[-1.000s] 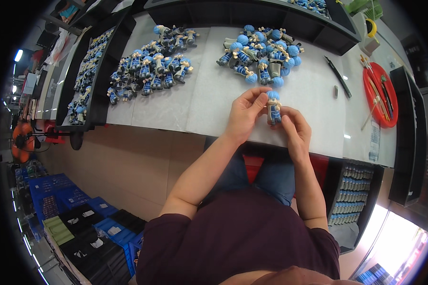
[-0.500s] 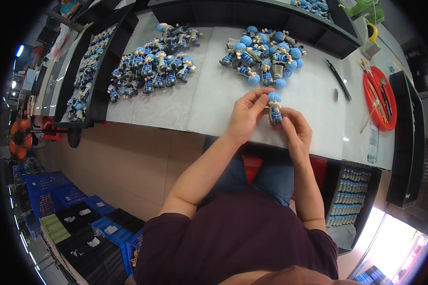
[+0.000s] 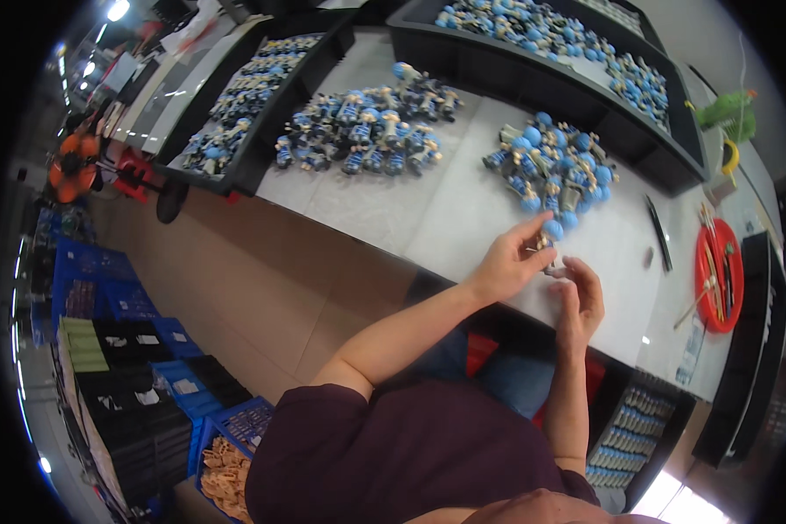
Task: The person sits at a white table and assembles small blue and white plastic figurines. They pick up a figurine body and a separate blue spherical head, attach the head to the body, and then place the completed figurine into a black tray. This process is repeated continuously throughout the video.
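Note:
My left hand [image 3: 517,262] pinches a small figurine [image 3: 552,230] with a round blue head. The figurine is held above the white table, and the fingers cover much of its body. Close by its lower end is my right hand [image 3: 582,301], thumb and fingers bent but apart. Whether its fingertips touch the figurine's feet cannot be made out. Just beyond lies a loose pile of blue-headed figurines [image 3: 576,175]. A second, wider pile of figurines [image 3: 367,127] rests farther left on the table.
Black trays of figurines stand at the far side [image 3: 568,83] and the left [image 3: 279,109]. To the right are a black pen [image 3: 658,232], a small grey piece [image 3: 648,257] and a red dish [image 3: 735,301] with brushes. Another figurine tray [image 3: 633,437] sits low at the right.
The view has swung, shifting the table in the picture. My right hand has come off the figurine's side, its fingers now apart near the lower end; my left hand still holds the figurine.

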Motion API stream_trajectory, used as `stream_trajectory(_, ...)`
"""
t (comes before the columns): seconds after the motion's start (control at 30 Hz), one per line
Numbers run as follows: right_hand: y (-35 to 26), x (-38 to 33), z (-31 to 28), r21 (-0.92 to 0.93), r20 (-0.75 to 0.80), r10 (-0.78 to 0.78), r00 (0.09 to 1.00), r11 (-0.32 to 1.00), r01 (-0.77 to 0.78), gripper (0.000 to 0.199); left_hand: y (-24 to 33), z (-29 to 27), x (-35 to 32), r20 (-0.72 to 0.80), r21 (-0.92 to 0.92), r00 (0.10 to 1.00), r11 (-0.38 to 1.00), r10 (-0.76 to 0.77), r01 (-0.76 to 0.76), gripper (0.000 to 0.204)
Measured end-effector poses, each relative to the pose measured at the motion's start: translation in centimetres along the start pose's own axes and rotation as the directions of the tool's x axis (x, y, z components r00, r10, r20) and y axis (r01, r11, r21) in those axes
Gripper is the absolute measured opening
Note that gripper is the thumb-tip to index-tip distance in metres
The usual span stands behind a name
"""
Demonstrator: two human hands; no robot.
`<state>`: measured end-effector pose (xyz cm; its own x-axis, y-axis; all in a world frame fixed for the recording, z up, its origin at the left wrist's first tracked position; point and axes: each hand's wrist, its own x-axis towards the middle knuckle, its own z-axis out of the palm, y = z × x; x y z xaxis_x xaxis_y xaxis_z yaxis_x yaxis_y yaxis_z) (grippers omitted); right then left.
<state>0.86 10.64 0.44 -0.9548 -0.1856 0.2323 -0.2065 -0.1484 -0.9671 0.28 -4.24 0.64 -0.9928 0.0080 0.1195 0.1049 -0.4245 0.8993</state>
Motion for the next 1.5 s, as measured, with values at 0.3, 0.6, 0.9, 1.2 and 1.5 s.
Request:
stream_trajectory(0.3,-0.3,0.0,0.7,-0.044,-0.020,0.029,0.999,0.999,-0.030,0.024,13.6,-12.2,5.0,-0.203,0.953,0.653,0.301,0.730,-0.040,0.029)
stream_trajectory(0.6,0.0,0.3,0.6,-0.066,-0.021,0.114,0.993,0.991,-0.115,0.022,13.9,-17.9,8.6,-0.050,0.843,0.857,-0.439,0.512,0.311,0.021)
stream_trajectory(0.9,-3.9,7.9,4.0,-0.640,0.194,-0.338,0.921,0.668,0.380,0.030,14.1,-14.2,5.4,0.104,0.911,0.750,-0.365,0.654,0.192,0.034)
stream_trajectory(1.2,-2.7,13.5,4.5,-0.714,0.385,-0.547,0.744,0.334,0.615,0.027,7.0,-6.1,1.2,0.010,0.793,0.845,0.511,0.535,-0.333,0.021)
stream_trajectory(1.5,-3.7,2.9,3.0,-0.631,0.186,-0.614,0.767,0.524,0.572,0.032,1.1,-1.2,0.9,-0.052,-0.349,0.991,0.932,-0.120,0.094,0.036)
